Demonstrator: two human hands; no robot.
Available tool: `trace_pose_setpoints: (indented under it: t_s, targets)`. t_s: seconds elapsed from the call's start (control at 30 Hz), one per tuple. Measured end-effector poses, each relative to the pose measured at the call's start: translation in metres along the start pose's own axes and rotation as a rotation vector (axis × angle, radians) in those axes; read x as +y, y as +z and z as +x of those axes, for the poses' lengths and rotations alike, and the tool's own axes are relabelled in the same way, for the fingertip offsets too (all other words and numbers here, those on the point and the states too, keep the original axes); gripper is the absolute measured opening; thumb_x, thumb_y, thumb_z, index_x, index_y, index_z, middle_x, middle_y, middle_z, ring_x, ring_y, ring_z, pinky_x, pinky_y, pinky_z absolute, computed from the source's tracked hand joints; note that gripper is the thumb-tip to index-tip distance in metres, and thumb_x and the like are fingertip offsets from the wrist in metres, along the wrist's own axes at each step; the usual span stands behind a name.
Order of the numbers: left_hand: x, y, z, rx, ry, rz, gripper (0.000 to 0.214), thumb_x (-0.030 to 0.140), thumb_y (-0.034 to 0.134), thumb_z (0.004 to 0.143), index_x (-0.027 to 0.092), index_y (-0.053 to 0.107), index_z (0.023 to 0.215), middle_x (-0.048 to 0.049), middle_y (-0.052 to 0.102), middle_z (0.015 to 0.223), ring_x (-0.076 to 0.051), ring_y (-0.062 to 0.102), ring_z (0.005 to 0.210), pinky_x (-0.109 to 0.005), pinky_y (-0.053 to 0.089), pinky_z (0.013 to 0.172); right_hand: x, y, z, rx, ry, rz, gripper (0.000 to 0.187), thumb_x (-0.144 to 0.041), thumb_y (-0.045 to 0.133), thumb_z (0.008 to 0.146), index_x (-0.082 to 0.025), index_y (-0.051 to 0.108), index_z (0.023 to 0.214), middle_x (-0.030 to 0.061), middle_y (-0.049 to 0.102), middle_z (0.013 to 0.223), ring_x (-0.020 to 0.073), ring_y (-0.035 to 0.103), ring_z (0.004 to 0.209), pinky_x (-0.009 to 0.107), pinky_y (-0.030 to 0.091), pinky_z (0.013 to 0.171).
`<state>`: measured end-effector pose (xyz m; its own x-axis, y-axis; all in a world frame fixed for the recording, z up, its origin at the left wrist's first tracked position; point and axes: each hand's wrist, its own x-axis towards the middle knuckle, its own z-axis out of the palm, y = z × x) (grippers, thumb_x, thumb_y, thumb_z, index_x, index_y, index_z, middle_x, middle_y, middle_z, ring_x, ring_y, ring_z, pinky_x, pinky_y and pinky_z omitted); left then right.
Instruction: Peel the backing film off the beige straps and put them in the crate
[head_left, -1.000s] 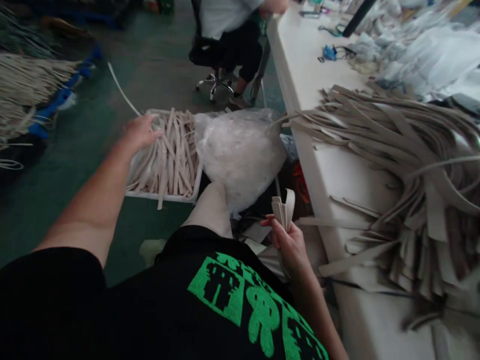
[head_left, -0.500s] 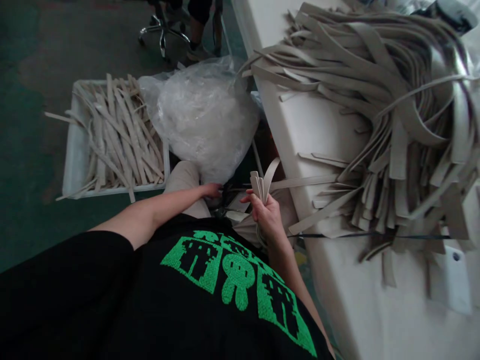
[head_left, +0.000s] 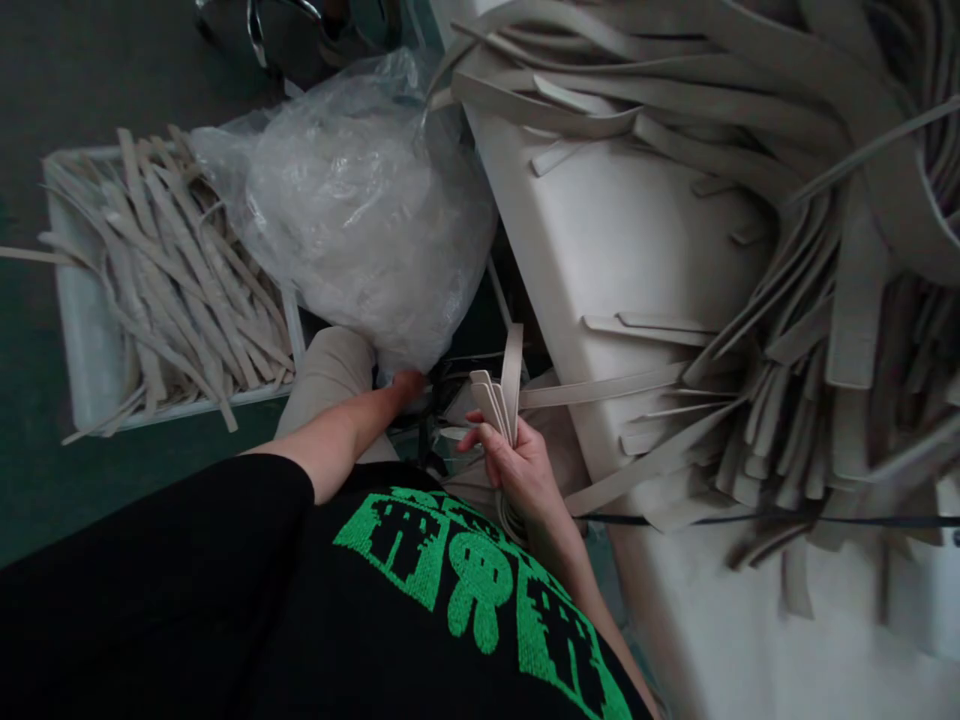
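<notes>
My right hand [head_left: 521, 462] is closed round a small bundle of beige strips [head_left: 495, 397], held in front of my lap. The cut ends of the strips stick up above the fingers, and one longer strip bends upward beside them. My left hand [head_left: 409, 388] is over my lap, at the lower edge of a clear plastic bag [head_left: 352, 210]. It is dark and blurred, so its fingers do not show and I cannot make out whether it holds anything. A large heap of similar beige strips [head_left: 859, 300] lies on the white table to the right, some ends overhanging the edge.
The white table [head_left: 622, 240] runs along my right side. On the floor at the left, a white plastic bin [head_left: 90, 340] is full of rough, light strips [head_left: 180, 270]. Beyond the bag are a chair's metal base [head_left: 255, 35] and part of another person's leg.
The view has shifted closer to the table and bin. My left hand has drawn slightly left, to the bag's lower edge. My right hand still holds the bundle.
</notes>
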<state>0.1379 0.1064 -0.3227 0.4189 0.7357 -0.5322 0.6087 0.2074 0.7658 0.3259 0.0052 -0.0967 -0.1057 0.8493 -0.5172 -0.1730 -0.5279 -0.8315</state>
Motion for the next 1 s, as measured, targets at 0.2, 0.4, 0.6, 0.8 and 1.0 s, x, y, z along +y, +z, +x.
trace_pose_setpoints:
  t_s: [0.2,0.4,0.6,0.8,1.0]
  targets:
    - [0.022,-0.023,-0.007,-0.132,-0.062,0.084,0.025,0.038,0.067,0.097,0.014,0.07,0.1,-0.0041,0.071,0.096,-0.018,0.069,0.083,-0.034,0.059,0.076,-0.005,0.0,0.004,-0.017,-0.002,0.012,0.042,-0.055,0.072,0.088,-0.017,0.068,0.103,0.0027,0.073,0.073,0.0051,0.038,0.037,0.021,0.027,0.037]
    - [0.039,-0.071,-0.089,-0.042,0.062,-0.006,0.031,0.038,0.067,0.092,0.015,0.077,0.074,-0.0016,0.069,0.062,-0.016,0.066,0.061,-0.025,0.051,0.065,-0.002,0.0,0.007,-0.03,-0.037,0.009,0.044,-0.056,0.071,0.085,-0.016,0.067,0.103,0.003,0.074,0.072,0.0049,0.037,0.036,0.021,0.026,0.037]
    - [0.072,-0.084,-0.207,0.312,0.484,-0.197,0.019,0.031,0.071,0.092,0.023,0.083,0.103,-0.0104,0.077,0.116,-0.023,0.072,0.105,-0.035,0.054,0.097,-0.001,0.01,0.011,-0.099,-0.005,0.038,0.05,-0.059,0.075,0.079,-0.017,0.066,0.105,0.0048,0.078,0.078,0.0042,0.033,0.036,0.021,0.021,0.036]
    - [0.1,-0.069,-0.242,0.239,0.675,-0.194,0.024,0.025,0.068,0.093,0.025,0.083,0.112,-0.0129,0.077,0.115,-0.026,0.073,0.104,-0.038,0.057,0.095,-0.002,0.048,0.012,-0.278,0.063,0.039,0.062,-0.063,0.081,0.072,-0.016,0.067,0.11,-0.0006,0.072,0.07,0.004,0.029,0.037,0.022,0.018,0.036]
    - [0.094,-0.069,-0.25,0.186,0.757,-0.033,0.025,0.026,0.068,0.093,0.027,0.082,0.114,-0.0122,0.078,0.109,-0.027,0.073,0.099,-0.039,0.058,0.091,-0.007,0.086,0.021,-0.248,0.014,0.07,0.065,-0.05,0.089,0.064,-0.017,0.066,0.115,0.0008,0.075,0.075,0.0047,0.035,0.041,0.021,0.022,0.038]
